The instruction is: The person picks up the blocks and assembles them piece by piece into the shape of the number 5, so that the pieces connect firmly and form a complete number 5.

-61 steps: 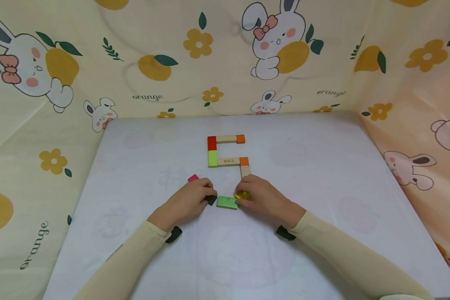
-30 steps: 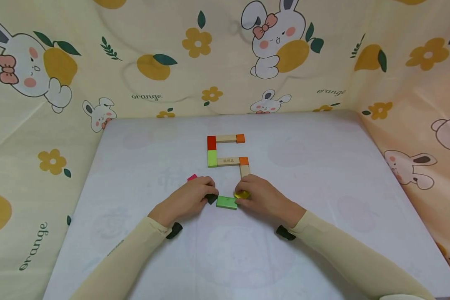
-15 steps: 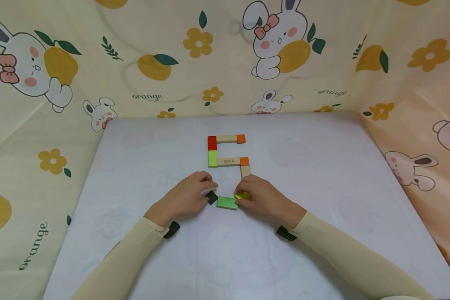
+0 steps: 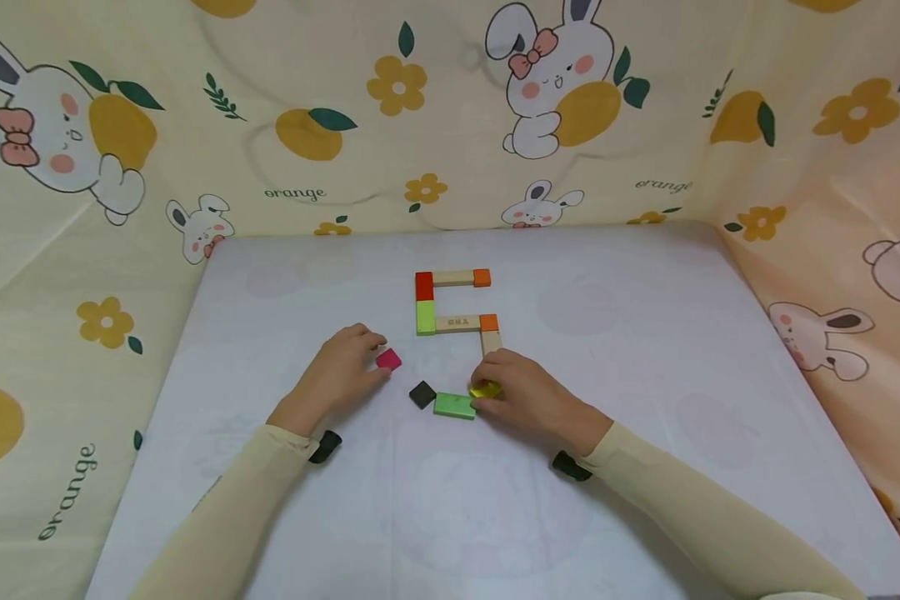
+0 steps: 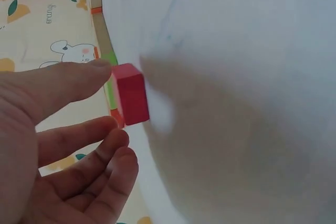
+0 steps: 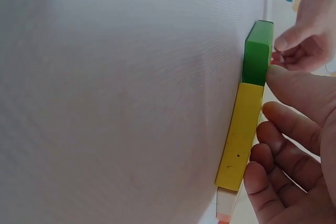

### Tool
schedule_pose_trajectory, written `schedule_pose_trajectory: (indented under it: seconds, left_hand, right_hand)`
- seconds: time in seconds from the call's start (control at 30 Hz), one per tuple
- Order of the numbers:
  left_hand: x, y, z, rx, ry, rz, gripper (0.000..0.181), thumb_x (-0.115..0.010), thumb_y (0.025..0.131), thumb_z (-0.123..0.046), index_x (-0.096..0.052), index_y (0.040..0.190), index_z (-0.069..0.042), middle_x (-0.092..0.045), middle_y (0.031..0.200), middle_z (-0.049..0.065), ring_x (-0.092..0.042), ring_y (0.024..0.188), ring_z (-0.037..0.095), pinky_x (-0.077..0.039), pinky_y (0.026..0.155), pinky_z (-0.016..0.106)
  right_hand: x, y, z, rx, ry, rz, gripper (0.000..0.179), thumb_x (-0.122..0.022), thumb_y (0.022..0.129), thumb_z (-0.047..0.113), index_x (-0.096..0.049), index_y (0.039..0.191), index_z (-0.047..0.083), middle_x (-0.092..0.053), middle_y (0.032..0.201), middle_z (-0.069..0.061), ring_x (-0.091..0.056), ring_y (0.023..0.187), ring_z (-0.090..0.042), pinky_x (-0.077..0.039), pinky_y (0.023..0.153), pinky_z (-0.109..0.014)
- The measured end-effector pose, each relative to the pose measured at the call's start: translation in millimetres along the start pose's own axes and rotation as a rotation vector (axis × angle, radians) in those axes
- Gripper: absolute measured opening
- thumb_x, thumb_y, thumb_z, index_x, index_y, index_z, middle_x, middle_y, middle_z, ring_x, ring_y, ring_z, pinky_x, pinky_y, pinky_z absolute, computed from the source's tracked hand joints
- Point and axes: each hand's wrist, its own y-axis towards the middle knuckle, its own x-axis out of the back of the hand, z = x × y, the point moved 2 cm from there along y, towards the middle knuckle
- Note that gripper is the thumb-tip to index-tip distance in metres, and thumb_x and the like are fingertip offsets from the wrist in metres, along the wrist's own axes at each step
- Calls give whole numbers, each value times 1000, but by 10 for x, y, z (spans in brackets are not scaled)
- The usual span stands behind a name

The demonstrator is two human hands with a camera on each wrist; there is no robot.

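In the head view my left hand [image 4: 337, 375] is around a small pink block [image 4: 388, 359], thumb on the near side and fingers on the far side. The left wrist view shows the thumb close to the pink block [image 5: 131, 94], with the curled fingers apart from it. My right hand [image 4: 532, 396] holds a yellow block [image 4: 485, 389], mostly hidden under the fingers in the head view. In the right wrist view the yellow block [image 6: 240, 135] lies end to end with a green block [image 6: 258, 51]. A small black block [image 4: 422, 395] lies at the green block's left corner.
Farther back, red [image 4: 423, 286], lime green [image 4: 425, 317], orange [image 4: 482, 277] and plain wood blocks [image 4: 457, 323] form a bent line. It runs down to the right hand. A printed cloth [image 4: 450, 125] stands behind the white table [image 4: 645, 333].
My left hand has let go of the black block and moved left and back to the pink one. The black block now shows whole. My right hand has stayed still.
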Motion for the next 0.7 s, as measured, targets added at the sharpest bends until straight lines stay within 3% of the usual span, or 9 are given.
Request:
schedule_pose_trajectory:
  seconds: [0.3, 0.7]
  left_hand:
    - [-117, 39, -5, -107, -19, 25, 22, -78, 93, -5, -77, 115, -1, -66, 104, 7, -61, 94, 25, -56, 87, 41]
    - [-178, 37, -179, -135, -68, 150, 37, -69, 102, 1, -76, 137, -7, -64, 127, 5, -63, 112, 24, -57, 100, 41]
  right_hand:
    - [7, -3, -4, 14, 10, -9, 21, -90, 92, 22, -79, 109, 18, -66, 107, 10, -59, 103, -12, -56, 93, -33]
    - [8, 16, -6, -9, 7, 14, 19, -90, 93, 22, -80, 109, 18, -65, 105, 11, -58, 99, -11, -56, 91, -32]
